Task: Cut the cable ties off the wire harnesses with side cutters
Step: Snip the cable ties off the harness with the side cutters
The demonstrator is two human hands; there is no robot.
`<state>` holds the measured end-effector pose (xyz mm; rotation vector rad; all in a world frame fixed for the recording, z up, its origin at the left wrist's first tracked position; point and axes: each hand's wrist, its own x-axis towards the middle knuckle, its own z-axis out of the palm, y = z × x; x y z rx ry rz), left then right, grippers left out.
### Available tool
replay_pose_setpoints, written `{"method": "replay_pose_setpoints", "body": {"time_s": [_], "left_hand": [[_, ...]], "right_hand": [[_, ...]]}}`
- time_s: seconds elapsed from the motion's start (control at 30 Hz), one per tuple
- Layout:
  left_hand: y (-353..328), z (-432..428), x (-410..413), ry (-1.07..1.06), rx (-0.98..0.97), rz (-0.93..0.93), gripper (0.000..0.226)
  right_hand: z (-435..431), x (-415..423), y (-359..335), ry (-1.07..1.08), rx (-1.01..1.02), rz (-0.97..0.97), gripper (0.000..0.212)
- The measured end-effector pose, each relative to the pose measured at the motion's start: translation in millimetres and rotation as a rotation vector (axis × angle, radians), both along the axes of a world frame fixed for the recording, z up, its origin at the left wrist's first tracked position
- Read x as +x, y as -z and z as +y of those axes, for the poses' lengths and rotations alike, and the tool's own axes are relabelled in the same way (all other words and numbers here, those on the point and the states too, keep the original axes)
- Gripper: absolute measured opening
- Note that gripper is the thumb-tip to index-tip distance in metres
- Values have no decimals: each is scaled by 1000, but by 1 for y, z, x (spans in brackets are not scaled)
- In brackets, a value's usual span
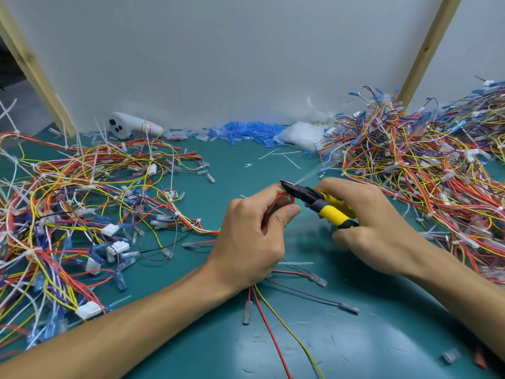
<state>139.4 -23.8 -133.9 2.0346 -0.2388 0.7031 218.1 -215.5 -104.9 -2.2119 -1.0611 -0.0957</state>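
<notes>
Left hand [254,228] pinches a mostly hidden harness [269,328]; right hand [379,228] grips side cutters [328,209], cable tie [308,176] blurred; wire heaps [82,192] flank them.

No text, label or number is legible.

White panel [232,50] behind teal table [355,337] (glossy, soft glare near front). Wood left post [35,75], right post [429,47] flank panel, both slanted.

Yellow-handled side cutters [319,203] meet the red-wired harness's [284,197] blurred cable tie [307,177].
</notes>
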Motion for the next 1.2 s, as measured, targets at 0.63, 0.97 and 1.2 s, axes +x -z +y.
{"method": "replay_pose_setpoints", "body": {"time_s": [0.63, 0.97, 1.2], "left_hand": [[-5, -1, -5, -17, -20, -2, 21], [-3, 0, -5, 42, -91, 15, 25], [-4, 1, -4, 74, -99, 45, 27]], "right_hand": [[-5, -2, -3, 6, -6, 137, 20], [-8, 2, -7, 8, -66, -94, 23], [-4, -1, -2, -41, -66, -111, 37]]}}
